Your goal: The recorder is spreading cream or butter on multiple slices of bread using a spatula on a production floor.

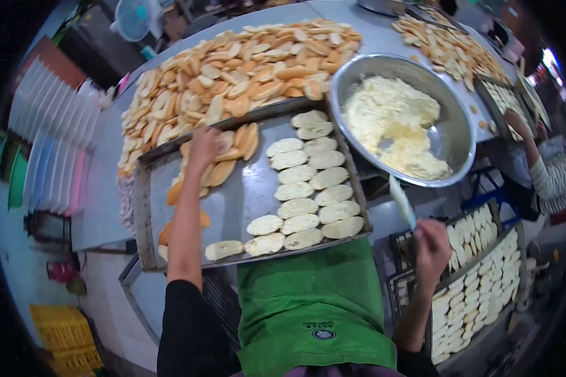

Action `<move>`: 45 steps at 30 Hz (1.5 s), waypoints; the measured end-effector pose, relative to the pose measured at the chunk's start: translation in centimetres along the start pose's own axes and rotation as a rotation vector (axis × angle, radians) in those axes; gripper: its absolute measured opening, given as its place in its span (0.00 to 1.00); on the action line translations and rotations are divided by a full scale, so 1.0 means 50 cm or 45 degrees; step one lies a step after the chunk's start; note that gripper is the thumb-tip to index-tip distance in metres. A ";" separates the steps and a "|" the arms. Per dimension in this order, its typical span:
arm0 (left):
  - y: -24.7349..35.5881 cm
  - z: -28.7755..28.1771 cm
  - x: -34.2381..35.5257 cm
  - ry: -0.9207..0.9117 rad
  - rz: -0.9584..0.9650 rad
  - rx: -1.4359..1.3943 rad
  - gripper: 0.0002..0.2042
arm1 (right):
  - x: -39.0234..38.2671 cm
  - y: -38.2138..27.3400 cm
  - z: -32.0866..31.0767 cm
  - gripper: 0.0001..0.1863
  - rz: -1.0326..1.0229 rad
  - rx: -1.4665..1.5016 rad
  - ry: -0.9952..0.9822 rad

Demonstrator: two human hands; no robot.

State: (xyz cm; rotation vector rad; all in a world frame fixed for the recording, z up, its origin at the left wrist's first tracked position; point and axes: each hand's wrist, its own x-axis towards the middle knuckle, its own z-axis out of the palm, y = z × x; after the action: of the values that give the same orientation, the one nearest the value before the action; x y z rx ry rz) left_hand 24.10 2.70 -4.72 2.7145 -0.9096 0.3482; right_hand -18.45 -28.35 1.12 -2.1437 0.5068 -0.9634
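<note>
My left hand (206, 148) reaches into a large metal tray (253, 207), its fingers closed on a pale oval bread slice (224, 142). Plain bread slices (221, 173) lie loosely heaped around and under that forearm, some hidden by it. Cream-coated slices (295, 191) lie in rows along the tray's right side. My right hand (432, 250) grips a spreading spatula (401, 202) with a pale, cream-smeared blade. The blade points up toward the rim of a big steel bowl (465, 147), which holds thick yellowish cream (393, 116).
A wide heap of bread slices (245, 63) covers the table behind the tray; another pile (443, 47) lies far right. Filled trays (478, 289) stand low at right. Another person's hand (517, 124) works at a tray (502, 100). Yellow crates (66, 336) sit lower left.
</note>
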 end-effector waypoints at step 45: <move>0.375 -0.203 -0.305 -0.105 -0.838 -2.607 0.13 | 0.025 -0.085 0.084 0.06 0.362 0.900 -0.752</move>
State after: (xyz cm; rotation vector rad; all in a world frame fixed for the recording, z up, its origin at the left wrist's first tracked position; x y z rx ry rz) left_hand -0.72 -0.14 3.28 0.8884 -0.0036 -0.5682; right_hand -14.18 -24.38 2.97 -1.5404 0.1297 -0.2496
